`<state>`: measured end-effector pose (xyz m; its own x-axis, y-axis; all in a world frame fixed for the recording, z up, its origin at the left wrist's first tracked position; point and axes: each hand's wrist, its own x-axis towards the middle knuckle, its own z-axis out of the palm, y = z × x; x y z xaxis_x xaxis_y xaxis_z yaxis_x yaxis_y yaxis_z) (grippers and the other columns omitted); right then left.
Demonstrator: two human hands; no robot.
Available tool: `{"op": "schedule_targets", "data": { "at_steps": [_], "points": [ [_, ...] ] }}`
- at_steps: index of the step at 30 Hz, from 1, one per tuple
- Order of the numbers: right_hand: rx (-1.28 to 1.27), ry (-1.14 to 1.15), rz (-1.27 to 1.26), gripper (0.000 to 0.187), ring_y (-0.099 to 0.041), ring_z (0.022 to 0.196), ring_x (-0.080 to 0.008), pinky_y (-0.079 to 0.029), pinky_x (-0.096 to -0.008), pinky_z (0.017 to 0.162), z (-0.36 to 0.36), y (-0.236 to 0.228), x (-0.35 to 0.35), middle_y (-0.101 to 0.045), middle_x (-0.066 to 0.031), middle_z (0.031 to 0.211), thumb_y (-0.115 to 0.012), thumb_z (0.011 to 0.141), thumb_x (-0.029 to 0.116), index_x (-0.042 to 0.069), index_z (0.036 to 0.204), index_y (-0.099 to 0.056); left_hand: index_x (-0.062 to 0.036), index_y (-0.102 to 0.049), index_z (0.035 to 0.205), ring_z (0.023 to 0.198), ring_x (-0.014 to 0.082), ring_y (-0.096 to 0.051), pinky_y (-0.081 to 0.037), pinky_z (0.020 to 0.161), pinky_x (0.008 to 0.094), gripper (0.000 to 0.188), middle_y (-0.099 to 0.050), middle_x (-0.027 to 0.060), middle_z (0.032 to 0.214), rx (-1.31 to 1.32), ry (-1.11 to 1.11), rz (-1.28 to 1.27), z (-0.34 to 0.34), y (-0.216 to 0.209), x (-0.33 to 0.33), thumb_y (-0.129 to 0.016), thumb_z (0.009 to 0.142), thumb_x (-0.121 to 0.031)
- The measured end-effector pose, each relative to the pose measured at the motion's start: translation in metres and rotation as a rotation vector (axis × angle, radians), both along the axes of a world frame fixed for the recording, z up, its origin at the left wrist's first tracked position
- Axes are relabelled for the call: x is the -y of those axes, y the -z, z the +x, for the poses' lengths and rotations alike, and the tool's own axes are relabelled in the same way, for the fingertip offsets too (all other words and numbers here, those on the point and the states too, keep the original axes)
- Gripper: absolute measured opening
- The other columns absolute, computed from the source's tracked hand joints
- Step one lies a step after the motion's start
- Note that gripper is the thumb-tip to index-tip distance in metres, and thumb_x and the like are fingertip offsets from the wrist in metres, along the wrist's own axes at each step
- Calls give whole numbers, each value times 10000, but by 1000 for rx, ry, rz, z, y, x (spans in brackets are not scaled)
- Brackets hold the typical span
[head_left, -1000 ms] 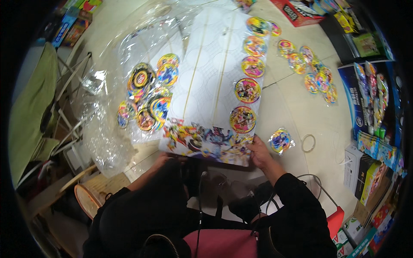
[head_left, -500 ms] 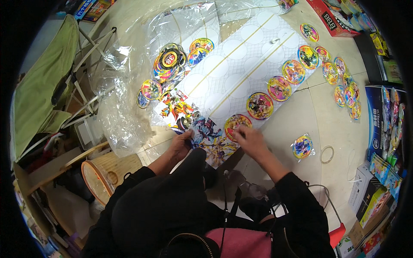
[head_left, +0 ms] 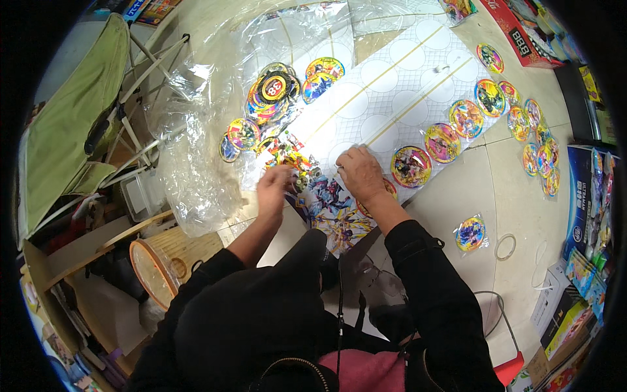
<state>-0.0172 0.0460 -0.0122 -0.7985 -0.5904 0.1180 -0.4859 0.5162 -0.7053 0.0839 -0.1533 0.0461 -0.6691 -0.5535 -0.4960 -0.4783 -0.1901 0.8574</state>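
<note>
A large white sheet board [head_left: 333, 140] with blank circles and a colourful printed end [head_left: 330, 196] lies on the floor before me. Round colourful discs in clear packets run along its right side, among them a disc with a pink and yellow rim [head_left: 411, 166]. My right hand [head_left: 363, 175] rests over the board beside that disc, fingers bent and drawn together; anything in them is hidden. It partly covers the lowest disc [head_left: 390, 189]. Over the board's left printed edge is my left hand [head_left: 274, 189], its fingers blurred, near a pile of discs [head_left: 269, 95].
Crumpled clear plastic [head_left: 196, 150] spreads at the left, beside a green folding chair [head_left: 72, 124] and a wooden-sided tub [head_left: 157, 261]. Several packeted discs [head_left: 544, 159] and a single one [head_left: 470, 233] lie on the floor at the right. Boxes [head_left: 581, 189] line the right edge.
My right hand has moved up and left from the lowest disc onto the board. My left hand has shifted up from the board's near edge onto the print. The view has shifted slightly.
</note>
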Motion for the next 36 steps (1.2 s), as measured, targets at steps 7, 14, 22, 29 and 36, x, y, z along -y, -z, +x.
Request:
{"op": "schedule_targets", "data": {
  "at_steps": [7,14,22,29,36],
  "points": [
    [-124,-13,102,63,-588,935,-271,-488,-405,810,-3,5,4,-610,-65,893,-683,775,160,117,820,-671,-8,-715,973,679,141,-659,-527,604,270,178,-718,71,867,425,413,143,-51,31,-23,-646,932,-167],
    [-95,19,58,115,-575,925,-264,-457,-411,814,-2,7,3,-584,-44,869,-730,728,149,135,809,-650,-23,-728,908,585,162,-674,-505,501,276,180,-735,96,808,520,510,146,-67,36,-28,-658,912,-189],
    [-72,67,71,73,-583,933,-265,-446,-421,848,1,9,1,-588,-55,863,-720,739,156,128,787,-672,-41,-711,845,554,140,-669,-488,457,244,151,-723,70,752,509,427,89,-67,45,-42,-667,899,-176],
    [-59,109,103,97,-581,949,-274,-440,-418,861,3,10,0,-598,-67,881,-718,753,163,116,822,-668,35,-687,828,554,200,-675,-550,504,299,161,-708,112,705,368,518,-75,-62,60,-43,-615,858,-106],
    [-7,120,307,130,-600,958,-280,-446,-411,853,-1,10,14,-644,-78,939,-654,799,194,109,897,-671,4,-722,736,584,240,-686,-547,601,347,420,-688,143,641,432,743,-322,-59,78,-22,-599,891,-367]
  ]
}}
